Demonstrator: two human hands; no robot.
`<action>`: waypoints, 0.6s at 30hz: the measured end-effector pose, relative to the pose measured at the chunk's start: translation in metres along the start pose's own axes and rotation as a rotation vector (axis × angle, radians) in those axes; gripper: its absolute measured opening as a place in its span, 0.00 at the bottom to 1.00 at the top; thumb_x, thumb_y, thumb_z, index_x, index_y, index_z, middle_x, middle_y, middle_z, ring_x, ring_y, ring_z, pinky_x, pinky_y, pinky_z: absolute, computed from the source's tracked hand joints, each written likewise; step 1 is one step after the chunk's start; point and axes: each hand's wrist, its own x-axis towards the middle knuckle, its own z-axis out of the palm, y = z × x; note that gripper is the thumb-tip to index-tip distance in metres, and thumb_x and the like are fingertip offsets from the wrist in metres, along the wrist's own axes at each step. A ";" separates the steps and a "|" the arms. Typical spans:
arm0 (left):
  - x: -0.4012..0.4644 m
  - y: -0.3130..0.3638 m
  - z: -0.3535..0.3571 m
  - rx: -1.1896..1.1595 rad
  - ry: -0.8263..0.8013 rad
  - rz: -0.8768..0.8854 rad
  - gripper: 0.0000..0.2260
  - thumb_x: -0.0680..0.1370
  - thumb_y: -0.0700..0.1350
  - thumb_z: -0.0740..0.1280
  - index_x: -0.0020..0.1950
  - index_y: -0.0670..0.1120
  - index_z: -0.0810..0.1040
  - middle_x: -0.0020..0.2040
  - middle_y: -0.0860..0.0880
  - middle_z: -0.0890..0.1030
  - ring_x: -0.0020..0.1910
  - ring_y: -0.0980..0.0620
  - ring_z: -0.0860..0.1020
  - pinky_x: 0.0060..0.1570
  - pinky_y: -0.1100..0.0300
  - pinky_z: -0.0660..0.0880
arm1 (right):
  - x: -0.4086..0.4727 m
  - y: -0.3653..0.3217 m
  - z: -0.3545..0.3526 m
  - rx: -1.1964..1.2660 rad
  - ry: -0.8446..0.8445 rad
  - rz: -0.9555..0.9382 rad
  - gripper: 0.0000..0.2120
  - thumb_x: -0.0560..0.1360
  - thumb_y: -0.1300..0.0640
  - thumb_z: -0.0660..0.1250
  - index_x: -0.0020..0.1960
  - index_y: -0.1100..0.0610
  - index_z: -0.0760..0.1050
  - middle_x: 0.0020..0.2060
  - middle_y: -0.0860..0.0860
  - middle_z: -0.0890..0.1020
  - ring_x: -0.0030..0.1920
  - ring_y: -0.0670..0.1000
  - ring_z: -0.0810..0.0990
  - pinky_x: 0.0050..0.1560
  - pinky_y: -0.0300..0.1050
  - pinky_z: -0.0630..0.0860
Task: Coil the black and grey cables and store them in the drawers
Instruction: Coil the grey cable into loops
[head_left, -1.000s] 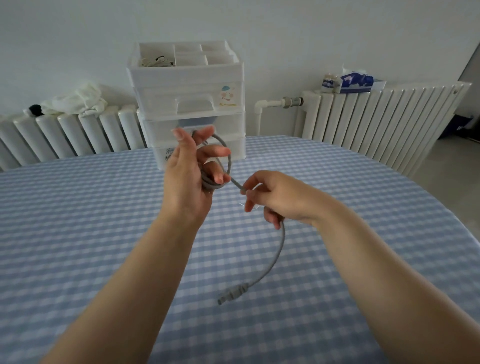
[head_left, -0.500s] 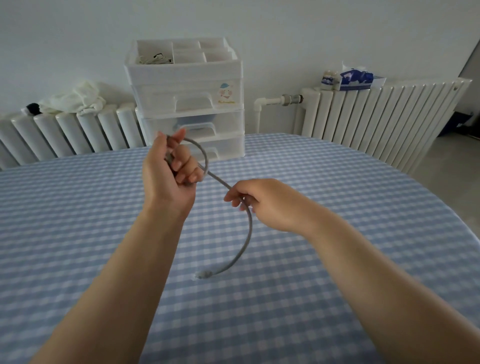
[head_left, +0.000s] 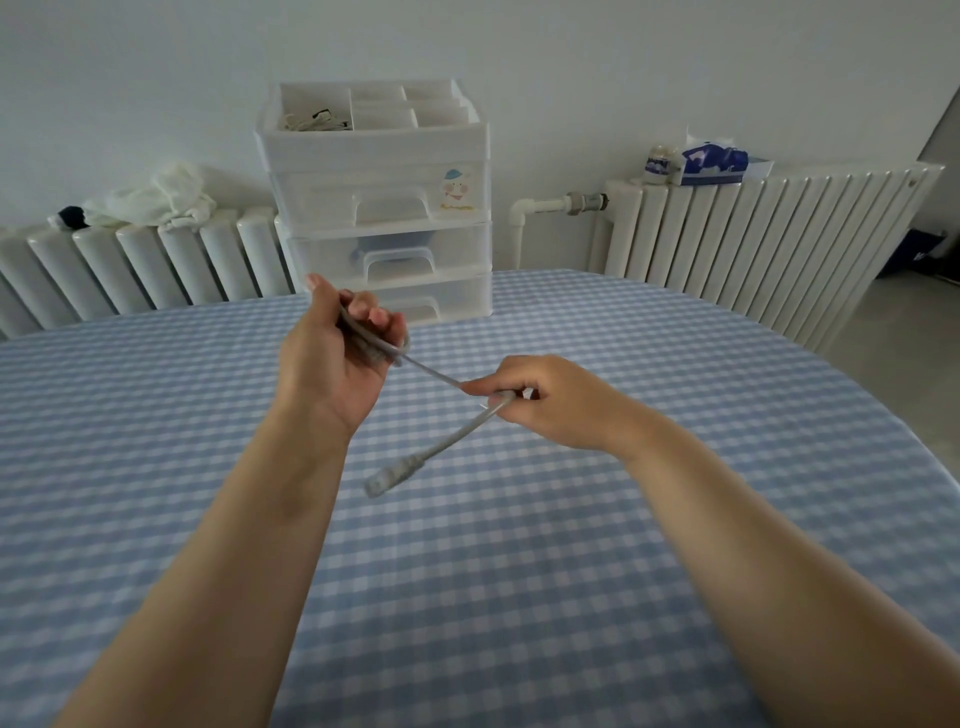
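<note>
My left hand (head_left: 340, 358) is raised above the table and closed around several loops of the grey cable (head_left: 431, 373). From that coil a short straight run of cable crosses to my right hand (head_left: 540, 397), which pinches it between thumb and fingers. Below the right hand the free end hangs down and left, ending in a clear plug (head_left: 387, 475) above the tablecloth. The white plastic drawer unit (head_left: 382, 208) stands at the table's far edge with three closed drawers and an open compartment tray on top. No black cable shows on the table.
The table (head_left: 675, 493) wears a blue and white checked cloth. White radiators (head_left: 753, 244) run behind it. A white cloth (head_left: 156, 200) lies on the left radiator, and a blue packet (head_left: 714, 163) and a small jar sit on the right one.
The free tail has grown shorter as more cable gathered into the left hand. My right hand slid toward the plug end, and the plug rose off the table.
</note>
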 end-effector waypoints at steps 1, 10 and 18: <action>0.000 -0.001 0.000 0.025 0.018 -0.002 0.18 0.82 0.55 0.56 0.37 0.46 0.68 0.25 0.52 0.68 0.25 0.56 0.72 0.33 0.62 0.77 | -0.001 0.001 -0.002 0.043 -0.006 0.023 0.14 0.79 0.58 0.63 0.63 0.49 0.79 0.42 0.39 0.78 0.43 0.37 0.76 0.46 0.30 0.68; -0.012 -0.034 0.005 0.775 -0.073 0.134 0.15 0.84 0.51 0.50 0.52 0.42 0.68 0.34 0.47 0.77 0.34 0.47 0.83 0.37 0.55 0.81 | -0.007 -0.023 0.002 0.274 -0.124 0.003 0.04 0.79 0.62 0.62 0.51 0.55 0.72 0.40 0.50 0.86 0.40 0.46 0.85 0.42 0.33 0.75; -0.020 -0.043 0.002 1.254 -0.322 0.005 0.28 0.82 0.59 0.48 0.43 0.37 0.72 0.26 0.47 0.75 0.24 0.51 0.73 0.26 0.58 0.71 | -0.009 -0.035 0.004 0.502 0.025 0.010 0.11 0.79 0.55 0.66 0.49 0.64 0.72 0.33 0.53 0.85 0.25 0.50 0.79 0.24 0.37 0.68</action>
